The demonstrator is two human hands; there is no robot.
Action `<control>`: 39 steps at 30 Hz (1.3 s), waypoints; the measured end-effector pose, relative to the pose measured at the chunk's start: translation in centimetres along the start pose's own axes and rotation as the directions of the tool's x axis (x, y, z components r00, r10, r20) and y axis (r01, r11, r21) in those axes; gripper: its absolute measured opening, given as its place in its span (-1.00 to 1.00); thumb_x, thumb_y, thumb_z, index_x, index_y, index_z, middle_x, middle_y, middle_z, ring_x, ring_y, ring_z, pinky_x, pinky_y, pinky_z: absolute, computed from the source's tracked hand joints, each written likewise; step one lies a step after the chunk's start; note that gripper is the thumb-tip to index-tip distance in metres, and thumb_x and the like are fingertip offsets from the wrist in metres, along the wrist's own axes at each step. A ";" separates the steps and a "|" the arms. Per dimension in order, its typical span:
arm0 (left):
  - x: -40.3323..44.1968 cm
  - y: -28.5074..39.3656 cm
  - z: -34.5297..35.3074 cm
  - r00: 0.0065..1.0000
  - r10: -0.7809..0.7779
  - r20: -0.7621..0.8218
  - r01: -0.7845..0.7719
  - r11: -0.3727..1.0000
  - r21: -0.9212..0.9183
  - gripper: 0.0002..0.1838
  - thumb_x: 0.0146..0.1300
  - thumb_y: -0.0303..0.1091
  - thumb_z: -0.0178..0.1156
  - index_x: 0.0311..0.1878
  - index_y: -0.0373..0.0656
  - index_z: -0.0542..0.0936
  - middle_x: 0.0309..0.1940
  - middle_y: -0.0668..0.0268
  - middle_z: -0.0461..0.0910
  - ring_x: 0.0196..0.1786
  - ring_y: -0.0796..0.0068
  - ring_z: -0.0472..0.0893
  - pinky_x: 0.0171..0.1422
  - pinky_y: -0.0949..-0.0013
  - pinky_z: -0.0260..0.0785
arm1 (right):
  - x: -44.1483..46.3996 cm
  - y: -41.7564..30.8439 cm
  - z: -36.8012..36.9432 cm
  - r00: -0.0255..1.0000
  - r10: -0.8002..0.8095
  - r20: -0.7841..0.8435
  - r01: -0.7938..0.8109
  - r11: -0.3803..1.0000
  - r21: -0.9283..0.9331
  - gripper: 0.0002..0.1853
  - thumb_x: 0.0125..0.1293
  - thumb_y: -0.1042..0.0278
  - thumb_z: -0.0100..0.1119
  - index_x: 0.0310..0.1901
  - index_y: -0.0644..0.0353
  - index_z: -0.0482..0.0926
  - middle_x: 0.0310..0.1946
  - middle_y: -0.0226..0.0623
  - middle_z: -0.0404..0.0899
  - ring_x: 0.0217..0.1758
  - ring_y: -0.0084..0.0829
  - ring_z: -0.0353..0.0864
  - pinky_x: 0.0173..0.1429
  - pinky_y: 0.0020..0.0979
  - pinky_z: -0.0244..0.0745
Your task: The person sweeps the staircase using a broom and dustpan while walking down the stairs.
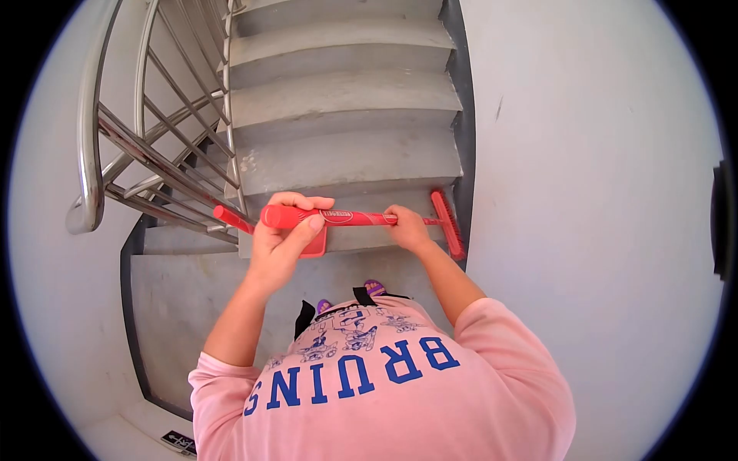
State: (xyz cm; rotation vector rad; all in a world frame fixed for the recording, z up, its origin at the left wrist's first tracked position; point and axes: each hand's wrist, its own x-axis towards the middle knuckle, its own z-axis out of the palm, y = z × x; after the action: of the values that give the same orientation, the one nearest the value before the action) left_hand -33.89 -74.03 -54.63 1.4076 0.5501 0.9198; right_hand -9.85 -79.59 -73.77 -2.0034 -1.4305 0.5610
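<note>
A red broom (357,218) stretches across the view, gripped by both of my hands. My left hand (286,234) is closed around the thick end of its handle, with the thumb on top. Further down the handle, my right hand (407,227) is wrapped round it. The bristled broom head (448,225) is at the right end of a low step, close to the wall side. Behind my left hand is a red dustpan (315,244), partly hidden; its handle (233,218) sticks out to the left. I cannot tell whether my left hand also holds the dustpan.
Grey stairs (346,100) rise ahead of me. A metal railing (91,154) runs along the left, and a white wall (584,192) with a dark skirting stands on the right. My feet in purple sandals (374,287) are on the landing (200,307).
</note>
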 end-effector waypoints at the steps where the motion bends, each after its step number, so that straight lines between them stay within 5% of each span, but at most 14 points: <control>1: 0.0 -0.5 -0.2 0.999 -0.020 -0.039 0.019 0.999 -0.041 -0.82 0.25 -0.48 0.12 -0.11 -0.16 0.38 -0.07 0.05 0.58 0.00 0.39 0.55 0.09 0.33 0.38 | 0.3 0.4 0.4 1.000 -0.016 -0.009 0.016 1.000 -0.019 -0.85 0.05 0.44 0.19 -0.29 0.14 0.55 -0.35 -0.17 0.58 -0.22 -0.09 0.55 -0.14 -0.19 0.43; 3: -0.1 -1.0 -0.8 0.992 -0.064 -0.106 0.051 0.991 -0.124 -0.83 0.26 -0.48 0.12 -0.11 -0.15 0.38 -0.05 0.06 0.58 0.02 0.39 0.54 0.10 0.34 0.37 | 0.8 1.0 1.2 0.998 -0.044 -0.032 0.042 0.998 -0.056 -0.86 0.04 0.44 0.20 -0.30 0.14 0.55 -0.35 -0.18 0.58 -0.20 -0.10 0.55 -0.13 -0.19 0.43; 9: -3.0 1.3 -2.0 0.983 -0.080 -0.166 0.085 0.996 0.027 -0.82 0.25 -0.48 0.13 -0.12 -0.17 0.38 -0.06 0.06 0.58 0.04 0.37 0.53 0.20 0.30 0.31 | 0.4 -0.9 5.0 0.991 -0.121 0.064 0.120 0.992 0.025 -0.85 0.02 0.45 0.20 -0.31 0.14 0.57 -0.34 -0.21 0.59 -0.16 -0.14 0.54 -0.07 -0.20 0.41; 21: -6.8 7.2 -5.7 0.954 0.034 -0.296 0.031 0.977 0.212 -0.80 0.27 -0.48 0.12 -0.08 -0.21 0.37 -0.10 0.05 0.59 -0.01 0.37 0.56 0.12 0.36 0.36 | -0.1 -9.9 7.4 0.951 -0.207 0.229 0.158 0.964 0.213 -0.82 0.03 0.42 0.22 -0.28 0.18 0.56 -0.31 -0.18 0.59 -0.17 -0.12 0.54 -0.07 -0.20 0.41; 24: -7.1 8.2 -6.6 0.945 0.148 -0.293 -0.060 0.956 0.289 -0.80 0.24 -0.56 0.14 -0.09 -0.21 0.38 -0.12 0.11 0.60 -0.15 0.59 0.52 -0.10 0.54 0.34 | 0.1 -12.3 7.6 0.932 -0.237 0.275 0.159 0.948 0.276 -0.84 0.02 0.42 0.21 -0.30 0.13 0.56 -0.31 -0.22 0.60 -0.17 -0.16 0.57 -0.10 -0.20 0.43; 27: -7.3 9.7 -7.4 0.938 0.186 -0.291 -0.087 0.943 0.322 -0.71 0.19 -0.51 0.22 -0.06 -0.24 0.38 -0.13 0.11 0.61 -0.13 0.50 0.54 -0.01 0.46 0.36 | 0.2 -14.6 7.7 0.894 -0.229 0.386 0.068 0.919 0.389 -0.80 0.04 0.41 0.25 -0.26 0.14 0.54 -0.32 -0.26 0.59 -0.19 -0.26 0.58 -0.10 -0.30 0.45; 30: -6.4 10.5 -10.1 0.942 0.333 0.032 -0.312 0.840 0.443 -0.40 0.03 -0.36 0.39 0.12 -0.29 0.34 -0.05 0.10 0.57 -0.05 0.40 0.54 0.06 0.36 0.37 | 0.7 -15.5 7.7 0.847 -0.321 0.425 0.061 0.851 0.522 -0.74 0.08 0.40 0.28 -0.16 0.12 0.51 -0.35 -0.32 0.57 -0.23 -0.39 0.56 -0.11 -0.38 0.44; 33: -4.4 8.9 -12.4 0.961 0.276 0.004 -0.254 0.877 0.408 -0.05 -0.14 -0.19 0.50 0.29 -0.34 0.21 0.10 0.07 0.46 0.04 0.33 0.50 0.14 0.29 0.34 | 1.6 -16.8 5.7 0.891 -0.183 0.416 -0.011 0.907 0.422 -0.70 0.13 0.39 0.27 -0.08 0.12 0.48 -0.36 -0.38 0.55 -0.25 -0.51 0.52 -0.12 -0.43 0.42; 35: -2.6 4.7 -16.2 0.981 0.086 -0.172 0.039 0.788 0.615 0.10 -0.20 -0.11 0.52 0.37 -0.31 0.11 0.15 0.10 0.40 0.21 0.35 0.40 0.18 0.29 0.31 | 2.4 -16.6 4.4 0.919 -0.096 0.382 -0.088 0.895 0.437 -0.69 0.17 0.41 0.23 -0.03 0.14 0.47 -0.33 -0.41 0.54 -0.25 -0.58 0.49 -0.11 -0.47 0.42; 37: -1.5 -1.1 -19.3 0.919 -0.076 -0.387 0.334 0.672 0.661 0.07 -0.18 -0.13 0.51 0.36 -0.32 0.12 0.09 0.13 0.43 0.04 0.39 0.50 0.05 0.33 0.38 | 3.5 -13.9 4.5 0.941 -0.111 0.319 -0.074 0.854 0.515 -0.69 0.18 0.46 0.18 -0.02 0.19 0.47 -0.31 -0.43 0.52 -0.24 -0.63 0.46 -0.12 -0.53 0.40; 39: -1.3 -7.6 -22.2 0.899 -0.133 -0.417 0.402 0.628 0.666 -0.05 -0.09 -0.08 0.43 0.32 -0.29 0.19 0.15 0.02 0.40 -0.02 0.32 0.50 0.06 0.35 0.36 | 3.8 -13.2 3.3 0.941 -0.084 0.329 -0.123 0.819 0.560 -0.71 0.20 0.52 0.10 -0.01 0.21 0.46 -0.23 -0.39 0.50 -0.16 -0.58 0.46 -0.04 -0.50 0.41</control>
State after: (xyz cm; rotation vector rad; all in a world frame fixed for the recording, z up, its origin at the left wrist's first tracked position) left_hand -50.74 -61.41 -65.07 1.8234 1.4987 0.6959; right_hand -19.77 -72.22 -67.06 -1.4741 -1.2225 1.2403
